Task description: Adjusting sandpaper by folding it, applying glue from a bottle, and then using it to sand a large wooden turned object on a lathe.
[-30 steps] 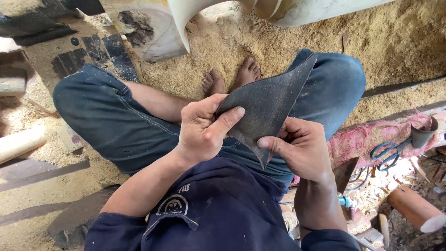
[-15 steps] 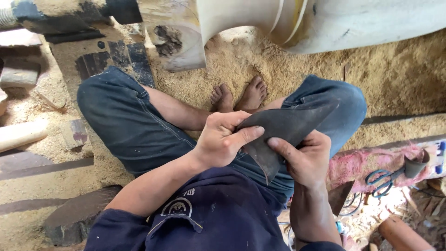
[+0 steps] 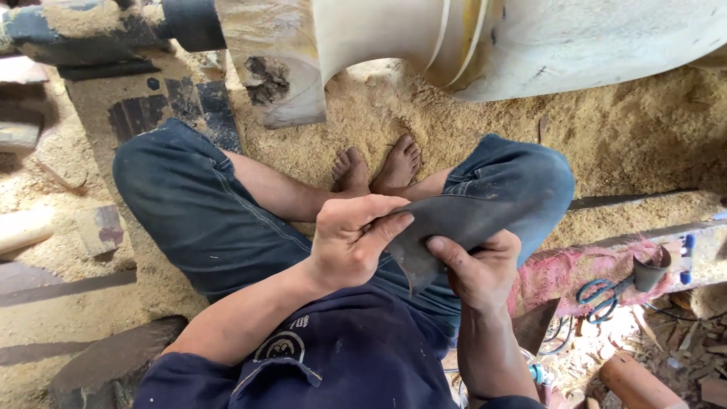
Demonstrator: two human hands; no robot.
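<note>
I sit on the ground with bent knees in dark blue jeans, bare feet resting on sawdust. A dark grey, pointed sheet of flexible material lies across my lap and right knee. My left hand pinches its near edge between thumb and fingers. My right hand grips the same sheet from below, thumb on top. The sheet's lower corner points down between the two hands.
A large pale turned wooden piece on a lathe spans the top. Sawdust covers the ground. Blue-handled scissors lie on a pink cloth at right. Wood blocks and a dowel sit at left.
The sheet has swung down from tilted-up to lying flatter over my right knee. Both hands have kept their hold and shifted slightly right, and my view has tipped toward the lathe.
</note>
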